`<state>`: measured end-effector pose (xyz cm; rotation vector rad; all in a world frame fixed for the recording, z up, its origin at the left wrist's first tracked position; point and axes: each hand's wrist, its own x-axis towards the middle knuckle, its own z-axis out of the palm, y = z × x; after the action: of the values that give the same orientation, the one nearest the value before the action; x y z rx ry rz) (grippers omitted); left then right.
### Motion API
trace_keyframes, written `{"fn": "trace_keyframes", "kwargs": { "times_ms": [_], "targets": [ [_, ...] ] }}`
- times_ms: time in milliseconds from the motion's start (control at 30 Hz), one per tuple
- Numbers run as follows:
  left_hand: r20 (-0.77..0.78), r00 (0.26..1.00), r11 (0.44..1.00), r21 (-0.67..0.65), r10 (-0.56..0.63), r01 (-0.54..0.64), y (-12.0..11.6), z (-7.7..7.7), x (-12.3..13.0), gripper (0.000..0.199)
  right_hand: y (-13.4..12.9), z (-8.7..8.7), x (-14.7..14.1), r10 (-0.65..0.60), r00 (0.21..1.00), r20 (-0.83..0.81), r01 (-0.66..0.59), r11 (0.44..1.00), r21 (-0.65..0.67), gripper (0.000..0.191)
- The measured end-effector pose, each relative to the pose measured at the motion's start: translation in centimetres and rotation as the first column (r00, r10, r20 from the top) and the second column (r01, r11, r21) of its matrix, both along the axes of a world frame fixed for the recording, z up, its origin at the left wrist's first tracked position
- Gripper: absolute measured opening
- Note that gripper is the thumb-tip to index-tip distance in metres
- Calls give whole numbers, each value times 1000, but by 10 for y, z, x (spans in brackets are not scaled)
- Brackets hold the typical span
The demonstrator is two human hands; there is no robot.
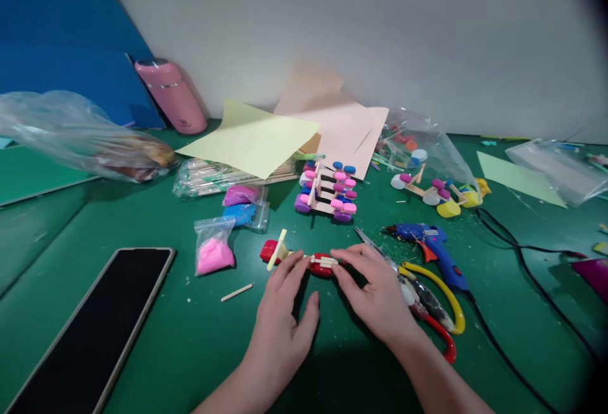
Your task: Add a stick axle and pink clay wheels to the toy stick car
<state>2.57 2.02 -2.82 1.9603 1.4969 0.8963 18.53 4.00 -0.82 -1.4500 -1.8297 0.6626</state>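
A small wooden stick model with red foam-like pieces at both ends lies on the green table. One pale stick stands across its left end, and short sticks lie side by side on the right red piece. My left hand holds the model's middle down with its fingertips, the thumb hanging apart. At the right end, the thumb and forefinger of my right hand are closed on the short sticks. Fingers cover part of the model. A loose stick lies left of my left hand.
Behind stand stick models with pink and purple wheels. To the right lie a blue glue gun with its cord and yellow-and-red-handled pliers. Left are a phone and a pink clay bag. A pink bottle leans behind.
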Motion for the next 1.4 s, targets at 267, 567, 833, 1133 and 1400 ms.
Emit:
{"fn": "trace_keyframes", "kwargs": {
  "times_ms": [267,567,833,1133,1400],
  "targets": [
    [11,1000,1000,-9,2,-2,-1,1,-1,38,-1,2,-2,28,999,-30,-27,1000,14,20],
    [11,1000,1000,-4,-13,13,0,0,-1,37,-1,2,-1,31,999,-18,-31,999,9,21],
    [18,1000,1000,-6,-9,9,-1,0,-1,37,-1,3,-1,35,999,-17,-34,999,11,21],
    [13,1000,1000,6,-4,4,-2,-1,1,39,-1,1,2,33,999,29,-34,999,28,25],
    [66,996,994,80,65,-70,-6,10,-5,31,-1,12,16,-140,987,-83,148,983,110,29]
  ]
}}
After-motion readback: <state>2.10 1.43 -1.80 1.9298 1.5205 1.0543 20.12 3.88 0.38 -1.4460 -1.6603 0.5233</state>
